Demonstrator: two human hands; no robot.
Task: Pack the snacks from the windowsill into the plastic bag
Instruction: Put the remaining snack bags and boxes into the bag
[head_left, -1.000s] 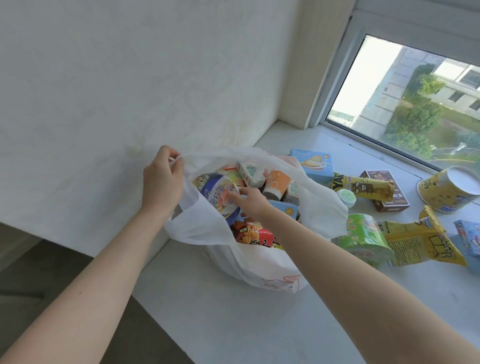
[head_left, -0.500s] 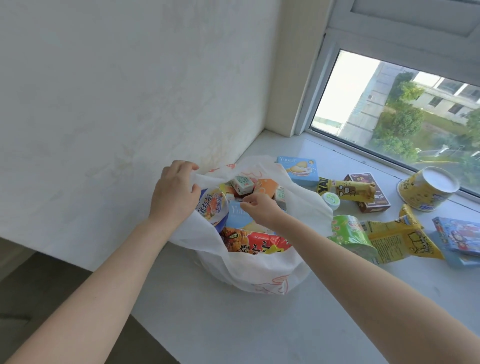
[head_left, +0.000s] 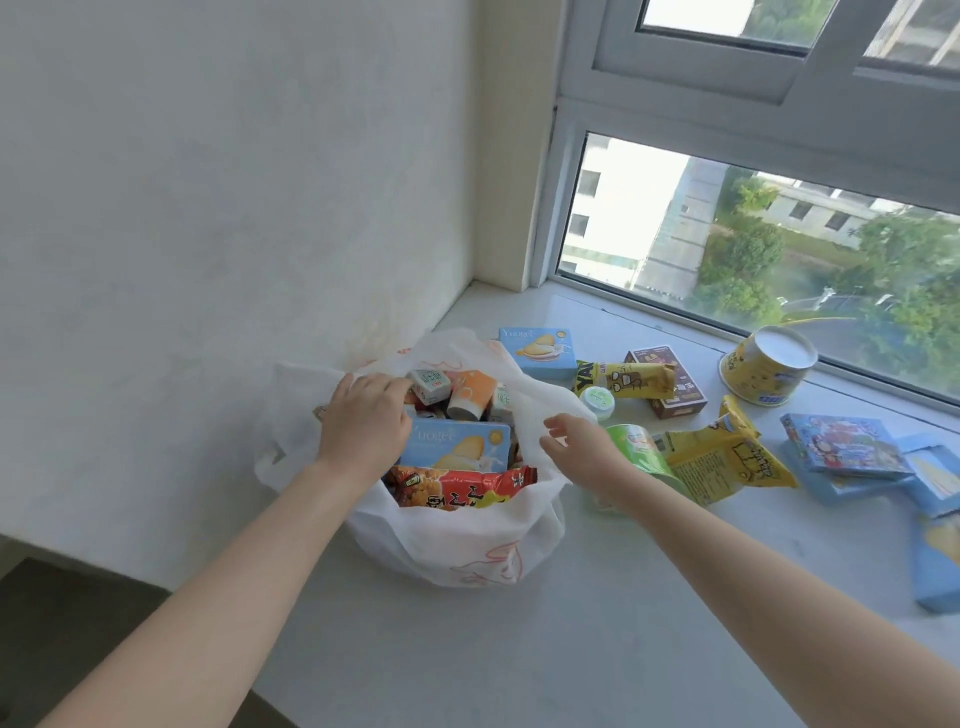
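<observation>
My left hand (head_left: 363, 423) is in the plastic bag (head_left: 457, 545) — grip unclear. My right hand (head_left: 582, 449) hovers spread at three o'clock. Two Yuoget boxes (head_left: 456, 446) are legible — one bagged.

Thin matt white plastic bag (head_left: 457, 540); smooth pale windowsill (head_left: 519, 649); glossy foil packet (head_left: 462, 486).

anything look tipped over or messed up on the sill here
Yes. The yellow cup by the window lies tipped on its side, and the green tub beside the plastic bag also lies on its side. The yellow packet next to it looks crumpled. Nothing appears spilled.
</observation>
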